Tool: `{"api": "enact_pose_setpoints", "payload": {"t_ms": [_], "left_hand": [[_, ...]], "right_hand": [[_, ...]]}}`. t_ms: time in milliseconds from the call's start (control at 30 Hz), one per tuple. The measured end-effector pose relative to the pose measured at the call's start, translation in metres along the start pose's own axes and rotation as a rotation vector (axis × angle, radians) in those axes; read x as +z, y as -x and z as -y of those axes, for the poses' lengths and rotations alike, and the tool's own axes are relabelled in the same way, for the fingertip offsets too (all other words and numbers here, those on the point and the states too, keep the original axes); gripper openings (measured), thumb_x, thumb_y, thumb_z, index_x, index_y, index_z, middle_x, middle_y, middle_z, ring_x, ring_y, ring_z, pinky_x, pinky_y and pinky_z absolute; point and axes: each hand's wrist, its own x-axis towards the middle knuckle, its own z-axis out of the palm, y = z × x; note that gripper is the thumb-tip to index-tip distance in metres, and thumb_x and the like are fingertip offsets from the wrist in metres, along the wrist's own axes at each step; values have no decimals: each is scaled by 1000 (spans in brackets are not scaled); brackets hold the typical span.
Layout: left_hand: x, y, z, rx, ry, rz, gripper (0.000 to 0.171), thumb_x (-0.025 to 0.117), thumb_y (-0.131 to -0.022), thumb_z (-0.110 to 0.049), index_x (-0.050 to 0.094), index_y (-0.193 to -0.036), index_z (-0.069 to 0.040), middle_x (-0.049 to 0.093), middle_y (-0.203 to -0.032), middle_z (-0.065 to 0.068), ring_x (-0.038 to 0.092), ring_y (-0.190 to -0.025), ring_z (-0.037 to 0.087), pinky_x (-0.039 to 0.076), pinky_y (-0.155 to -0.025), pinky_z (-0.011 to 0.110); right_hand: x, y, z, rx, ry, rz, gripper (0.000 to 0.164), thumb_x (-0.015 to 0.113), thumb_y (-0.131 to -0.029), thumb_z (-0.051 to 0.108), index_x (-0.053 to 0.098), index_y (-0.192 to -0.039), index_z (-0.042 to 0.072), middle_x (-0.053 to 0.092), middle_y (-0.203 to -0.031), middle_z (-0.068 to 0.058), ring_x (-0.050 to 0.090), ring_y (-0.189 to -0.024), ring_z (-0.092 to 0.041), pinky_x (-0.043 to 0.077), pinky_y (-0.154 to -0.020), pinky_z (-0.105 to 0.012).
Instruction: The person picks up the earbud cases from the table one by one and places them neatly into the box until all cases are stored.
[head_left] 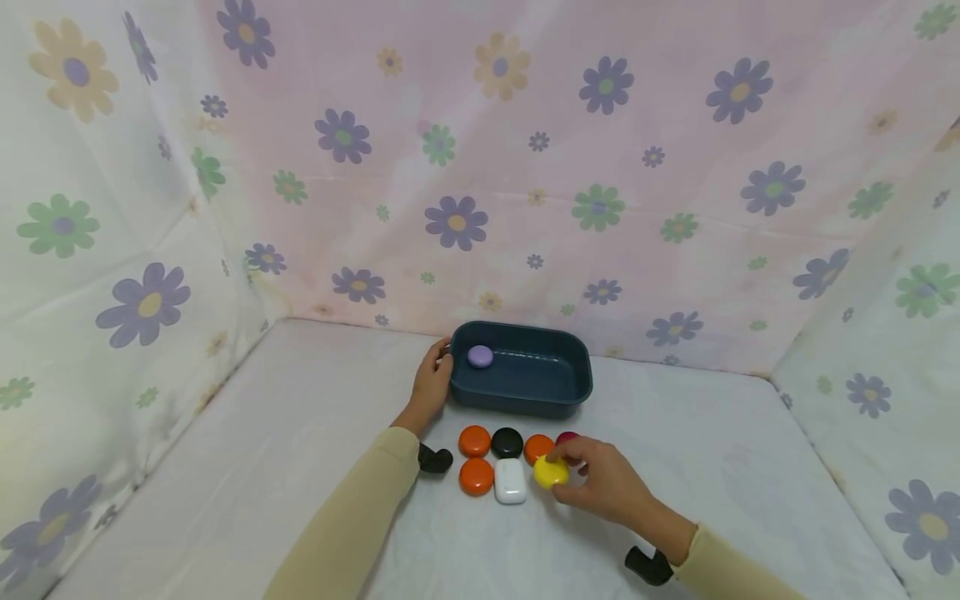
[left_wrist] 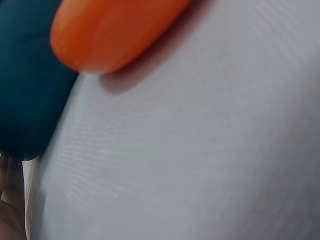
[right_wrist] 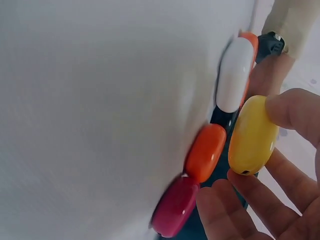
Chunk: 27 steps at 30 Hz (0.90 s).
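In the head view, a dark teal rectangular tub [head_left: 517, 402] stands near the back of the white table, a purple rounded disc [head_left: 480, 357] inside it at the left. My left hand [head_left: 430, 387] rests against the tub's left end with its fingers fairly straight. My right hand [head_left: 611, 483] pinches a glossy yellow rounded disc [head_left: 551, 472] between thumb and fingers. In the right wrist view, this yellow disc [right_wrist: 254, 135] is raised off the cloth, a small black mark at its lower end. Close by lie an orange disc [right_wrist: 206, 152] and a crimson disc [right_wrist: 176, 207].
Before the tub, in two short rows, lie orange discs [head_left: 475, 441] [head_left: 476, 477], a black disc [head_left: 507, 442] and a white rounded rectangular piece [head_left: 511, 482]. Flower-printed cloth walls [head_left: 525, 167] enclose the table at the back and both sides. Black camera mounts [head_left: 649, 567] sit at the wrists.
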Motion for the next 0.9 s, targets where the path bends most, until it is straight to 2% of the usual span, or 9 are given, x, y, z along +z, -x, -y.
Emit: {"api": "enact_pose_setpoints", "payload": {"t_ms": [200,433,900], "left_hand": [[0,0,1,2,1,5,46,34,-103,-27,36,-148,-14,45,-145,12,45,-126,31,37,-105,49],[0,-1,1,-4,1,1,46,35,-103,-27,37,-148,-14,46,-144,11,45,-125,30,37,-105,48],[1,-1,0,-19,-12,1,46,34,-103,-28,36,-148,-17,45,-144,11,44,-127,30,36,-106,48]], "right_hand": [[4,3,0,-10,29,25,34,84,-69,24,71,-100,22,66,-94,13,56,-86,-9,54,-71,-28],[8,3,-2,-38,72,23,33,84,-69,24,71,-100,21,67,-94,12,56,-85,-8,51,-68,-20],[13,2,-4,-45,50,46,31,85,-70,23,70,-96,20,66,-93,10,58,-85,-10,51,-68,-19]]}}
